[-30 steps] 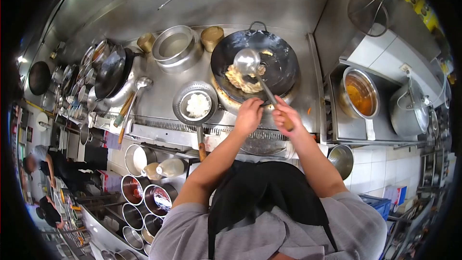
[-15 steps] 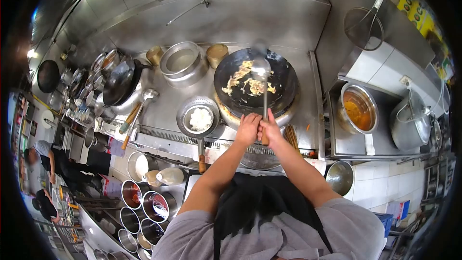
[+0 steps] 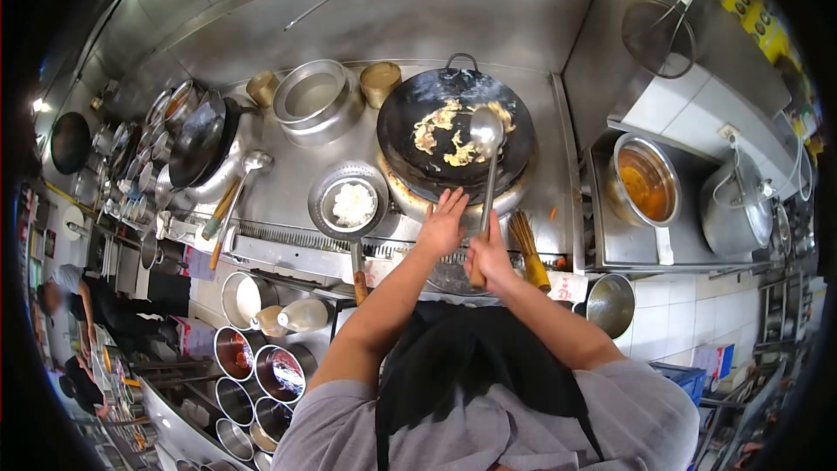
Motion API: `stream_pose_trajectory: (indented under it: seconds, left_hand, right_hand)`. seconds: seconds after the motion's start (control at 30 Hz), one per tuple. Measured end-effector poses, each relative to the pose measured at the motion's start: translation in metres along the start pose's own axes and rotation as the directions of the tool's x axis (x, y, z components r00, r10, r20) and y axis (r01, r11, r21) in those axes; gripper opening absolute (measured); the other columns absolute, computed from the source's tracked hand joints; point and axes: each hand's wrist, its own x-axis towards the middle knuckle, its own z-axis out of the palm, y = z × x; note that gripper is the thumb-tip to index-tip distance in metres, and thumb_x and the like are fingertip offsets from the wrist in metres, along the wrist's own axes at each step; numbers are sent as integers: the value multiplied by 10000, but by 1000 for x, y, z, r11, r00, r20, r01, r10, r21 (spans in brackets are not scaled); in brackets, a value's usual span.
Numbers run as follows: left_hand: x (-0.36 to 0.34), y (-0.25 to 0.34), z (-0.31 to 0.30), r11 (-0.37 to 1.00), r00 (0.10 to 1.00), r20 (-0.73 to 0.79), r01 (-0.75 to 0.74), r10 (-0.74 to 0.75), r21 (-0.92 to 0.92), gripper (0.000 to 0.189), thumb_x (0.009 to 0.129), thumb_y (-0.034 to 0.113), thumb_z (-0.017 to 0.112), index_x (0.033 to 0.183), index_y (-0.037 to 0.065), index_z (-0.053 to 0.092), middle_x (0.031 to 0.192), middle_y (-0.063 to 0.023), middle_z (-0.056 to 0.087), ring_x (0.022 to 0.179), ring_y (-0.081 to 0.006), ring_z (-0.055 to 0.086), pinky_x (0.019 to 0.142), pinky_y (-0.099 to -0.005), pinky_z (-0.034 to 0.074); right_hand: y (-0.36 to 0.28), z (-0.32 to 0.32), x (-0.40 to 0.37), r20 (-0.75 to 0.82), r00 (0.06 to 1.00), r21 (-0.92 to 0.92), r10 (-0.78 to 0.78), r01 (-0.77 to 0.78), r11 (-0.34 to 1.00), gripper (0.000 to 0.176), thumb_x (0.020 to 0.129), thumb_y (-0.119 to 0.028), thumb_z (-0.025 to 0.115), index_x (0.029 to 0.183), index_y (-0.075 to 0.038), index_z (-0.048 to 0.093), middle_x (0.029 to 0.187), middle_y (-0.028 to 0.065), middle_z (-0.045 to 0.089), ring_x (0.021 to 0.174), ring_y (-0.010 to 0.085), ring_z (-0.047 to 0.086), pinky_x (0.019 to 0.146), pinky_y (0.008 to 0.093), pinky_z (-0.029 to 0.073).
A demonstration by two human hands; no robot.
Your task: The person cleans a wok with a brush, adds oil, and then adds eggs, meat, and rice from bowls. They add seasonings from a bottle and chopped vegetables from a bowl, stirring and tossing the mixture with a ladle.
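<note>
My right hand (image 3: 492,258) is wrapped round the wooden-ended handle of a metal ladle (image 3: 486,131), whose bowl is over the egg-like food (image 3: 458,152) in the black wok (image 3: 410,103). My left hand (image 3: 443,225) is spread, with its fingertips near the wok's front edge and nothing visible in it. To its left, a perforated metal strainer (image 3: 319,208) with a handle holds a bowl of white rice (image 3: 355,204). A bamboo brush (image 3: 530,255) lies just right of my right hand.
At the right are a pot of orange liquid (image 3: 622,194) and a lidded pot (image 3: 737,222). A large metal pot (image 3: 327,126) stands behind the strainer. Another ladle (image 3: 235,201) lies farther left. Two people (image 3: 96,305) are at the far left.
My left hand has come away from my right hand and spread its fingers. The ladle's bowl has moved right in the wok. The whole view has shifted slightly.
</note>
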Motion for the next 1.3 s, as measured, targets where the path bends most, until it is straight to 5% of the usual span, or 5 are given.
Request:
stream_pose_trajectory:
  seconds: [0.17,0.33,0.57,0.83,1.3]
  left_hand:
    - [0,-4,3,999,999,-20,-38,38,-37,773,789,112,688,1484,116,350,1587,-71,269,1473,-325,222,1122,-590,298]
    - [-12,-3,1,1000,999,32,-19,19,2,793,775,104,697,1484,110,342,1578,-72,281,1470,-336,223,1107,-594,319]
    - [-5,-4,-5,998,999,28,-20,22,-67,802,771,85,685,1488,102,325,1564,-77,299,1463,-350,234,1095,-598,332]
    - [-2,-8,-14,997,997,82,8,-1,-80,778,780,110,695,1478,99,351,1541,-97,345,1458,-350,251,1097,-594,327]
    - [1,-14,-2,996,999,35,-7,10,-84,725,799,115,688,1452,73,376,1513,-120,379,1434,-375,292,1110,-525,342]
  right_hand:
    - [-48,-32,44,358,916,558,183,-367,745,703,934,-70,536,1526,-304,239,739,26,496,501,134,466,405,286,408]
    - [18,4,72,-27,996,111,-89,92,990,648,955,-115,543,1513,-288,264,735,42,496,527,124,463,426,289,418]
    - [-35,-40,39,422,892,437,161,-356,826,680,967,-128,535,1535,-321,216,737,41,499,536,118,491,443,274,421]
    - [-19,-25,37,28,998,-283,-53,58,957,817,941,-14,509,1574,-303,82,726,37,478,493,131,443,438,310,432]
    - [-24,-33,86,251,959,85,135,-161,983,710,984,-104,495,1559,-315,136,724,57,498,490,130,466,423,285,399]
